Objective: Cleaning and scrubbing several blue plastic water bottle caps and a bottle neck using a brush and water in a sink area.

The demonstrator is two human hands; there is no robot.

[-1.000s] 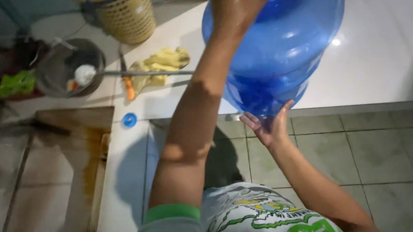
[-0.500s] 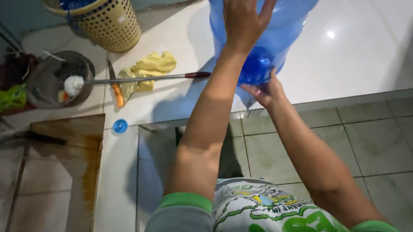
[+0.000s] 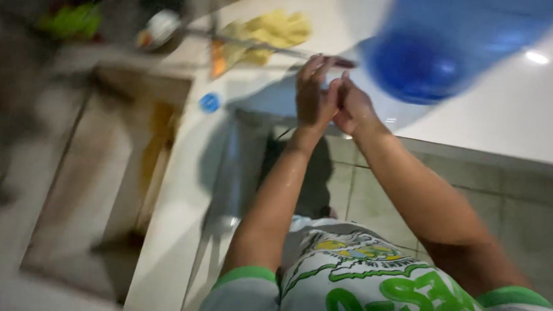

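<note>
Your left hand (image 3: 313, 92) and right hand (image 3: 352, 106) are pressed together at the counter's (image 3: 489, 115) near edge, fingers loosely spread, and from here neither seems to have hold of anything, though the picture is blurred and I can't be sure. Both forearms look wet and shiny.

Just beyond and to the right of your hands sits the big blue water bottle (image 3: 446, 48), and nobody's touching it. Only its rounded end shows, so I can't tell how it is resting. That's your first worry: if it's lying on its side on that glossy white top, it could roll toward the edge and over onto the tiled floor (image 3: 535, 210) below your right arm. Wet palms would make a late grab slip.

Right past your fingertips runs a long thin handle (image 3: 262, 46), crossing a yellow cloth (image 3: 273, 28). Its dark tip is almost touching your left hand; a careless reach could knock it off the counter.

Out to the left, a small blue cap (image 3: 210, 102) sits near the counter's edge, easy to nudge into the brownish sink basin (image 3: 101, 185) beyond.
</note>
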